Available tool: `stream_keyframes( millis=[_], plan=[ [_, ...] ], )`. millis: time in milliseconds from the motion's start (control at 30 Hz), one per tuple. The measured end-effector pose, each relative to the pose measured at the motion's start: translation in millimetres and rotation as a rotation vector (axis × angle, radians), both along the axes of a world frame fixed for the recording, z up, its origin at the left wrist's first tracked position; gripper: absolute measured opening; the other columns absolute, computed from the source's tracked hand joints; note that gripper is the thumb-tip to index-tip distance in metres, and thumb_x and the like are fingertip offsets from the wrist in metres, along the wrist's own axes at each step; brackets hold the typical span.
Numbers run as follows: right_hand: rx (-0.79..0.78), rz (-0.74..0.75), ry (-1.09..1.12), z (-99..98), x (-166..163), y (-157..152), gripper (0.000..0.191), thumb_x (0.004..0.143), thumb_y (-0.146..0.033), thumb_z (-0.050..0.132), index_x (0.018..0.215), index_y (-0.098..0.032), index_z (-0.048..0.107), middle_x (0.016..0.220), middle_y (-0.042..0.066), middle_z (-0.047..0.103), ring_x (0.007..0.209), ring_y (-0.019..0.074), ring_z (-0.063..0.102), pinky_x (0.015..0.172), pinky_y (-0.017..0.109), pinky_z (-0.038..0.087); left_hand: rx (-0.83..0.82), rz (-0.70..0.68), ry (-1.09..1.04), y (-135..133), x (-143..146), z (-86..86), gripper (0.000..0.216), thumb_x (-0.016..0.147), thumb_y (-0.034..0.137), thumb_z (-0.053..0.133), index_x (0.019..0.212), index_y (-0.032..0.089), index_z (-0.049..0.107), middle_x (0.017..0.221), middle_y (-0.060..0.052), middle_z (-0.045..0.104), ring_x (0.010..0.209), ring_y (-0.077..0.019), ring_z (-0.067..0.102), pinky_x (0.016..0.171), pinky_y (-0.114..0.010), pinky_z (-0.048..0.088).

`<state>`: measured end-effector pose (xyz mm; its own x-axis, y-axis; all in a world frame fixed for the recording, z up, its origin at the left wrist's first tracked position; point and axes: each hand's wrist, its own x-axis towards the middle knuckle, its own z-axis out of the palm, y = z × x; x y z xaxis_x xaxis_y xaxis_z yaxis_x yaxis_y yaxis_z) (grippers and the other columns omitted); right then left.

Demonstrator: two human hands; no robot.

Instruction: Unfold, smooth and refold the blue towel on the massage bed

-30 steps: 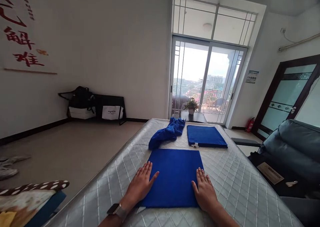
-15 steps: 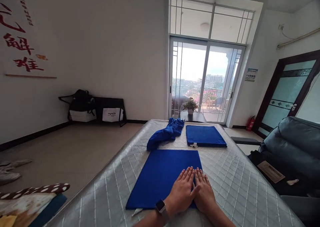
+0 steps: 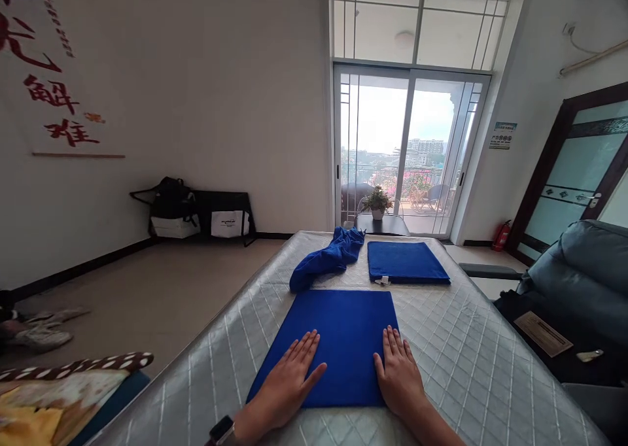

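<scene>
Head view: two bare hands work at a silver quilted cover, with blue cloths laid out on it.
Near blue cloth: spread flat as a neat four-sided panel on the cover, directly before the person, under both hands.
Left hand: spread flat, palm down on the left part of that panel, fingers side by side and thumb held out; it grips nothing. A dark watch sits at its wrist.
Right hand: likewise flat and palm down, lying along the panel's right edge, thumb pointing inward; it grips nothing. A stretch of blue separates the two hands.
Folded blue stack: beyond the panel and to the right, lying flat, a white tag at its near edge.
Crumpled blue cloth: bunched and twisted, left of the stack, just past the panel's far edge.
White pot: upright on a small dark table by the sliding door, holding a leafy plant.
Black backpack: by the left wall, above a white box; what either contains is hidden.
White bag: right of the box, dark lettering on its front, contents hidden too.
Dark armchair: to the right, a brown card lying on its seat.
</scene>
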<state>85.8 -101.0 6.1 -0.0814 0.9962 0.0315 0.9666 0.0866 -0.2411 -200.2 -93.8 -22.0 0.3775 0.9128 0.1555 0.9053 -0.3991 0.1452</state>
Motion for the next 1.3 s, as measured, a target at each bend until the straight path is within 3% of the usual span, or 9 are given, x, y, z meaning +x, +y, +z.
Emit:
stream_keyframes(
  millis=[100,233,467,767,1000,1300],
  plan=[
    [0.007,0.003,-0.002,-1.1,-0.1,0.1,0.068,0.101,-0.045,0.021,0.158,-0.008,0.025,0.165,0.007,0.017,0.154,0.0205,0.012,0.125,0.041,0.009,0.035,0.089,0.007,-6.1,-42.6,-19.1,0.069,0.102,0.060,0.029,0.158,0.023,0.014,0.166,-0.006,0.022,0.152,-0.0246,0.026,0.124,-0.047,0.029],
    [0.023,0.000,-0.020,-0.7,-0.6,-0.3,0.068,0.101,-0.045,0.022,0.158,-0.008,0.025,0.165,0.007,0.017,0.154,0.0204,0.011,0.125,0.041,0.008,0.062,0.119,0.009,-12.1,-57.3,-29.2,0.071,0.101,0.060,0.030,0.158,0.022,0.012,0.167,-0.006,0.021,0.153,-0.0248,0.025,0.124,-0.047,0.027],
    [0.051,0.010,-0.127,9.6,-4.8,-12.2,0.064,0.101,-0.040,0.022,0.157,-0.008,0.025,0.165,0.008,0.016,0.154,0.0220,0.012,0.126,0.045,0.007,0.065,0.122,-0.023,-16.6,-48.5,-17.8,0.071,0.101,0.061,0.029,0.158,0.019,0.019,0.166,-0.008,0.023,0.152,-0.0260,0.026,0.124,-0.048,0.028],
    [-0.041,0.041,-0.105,-20.8,5.7,-50.3,0.078,0.098,-0.067,0.026,0.156,-0.015,0.033,0.163,0.006,0.021,0.152,0.0279,0.018,0.125,0.049,0.021,0.086,0.134,-0.053,-18.2,-50.2,-20.5,0.072,0.099,0.062,0.034,0.156,0.018,0.028,0.164,-0.009,0.030,0.150,-0.0266,0.033,0.123,-0.046,0.030],
    [-0.088,0.029,-0.078,-14.4,5.5,-56.1,0.078,0.099,-0.067,0.019,0.157,-0.015,0.026,0.164,0.005,0.014,0.153,0.0255,0.013,0.125,0.048,0.018,0.028,0.100,-0.053,-29.9,-52.4,-3.7,0.065,0.102,0.055,0.031,0.156,0.020,0.021,0.165,-0.009,0.024,0.151,-0.0251,0.030,0.121,-0.045,0.034],
    [-0.074,0.054,0.077,-20.9,16.3,-62.1,0.073,0.100,-0.064,0.023,0.158,-0.018,0.025,0.164,0.002,0.014,0.153,0.0260,0.014,0.125,0.049,0.018,0.009,0.138,0.068,-58.2,-74.9,6.9,0.067,0.099,0.059,0.037,0.153,0.020,0.034,0.160,-0.008,0.034,0.145,-0.0252,0.041,0.115,-0.041,0.043]
  ],
)
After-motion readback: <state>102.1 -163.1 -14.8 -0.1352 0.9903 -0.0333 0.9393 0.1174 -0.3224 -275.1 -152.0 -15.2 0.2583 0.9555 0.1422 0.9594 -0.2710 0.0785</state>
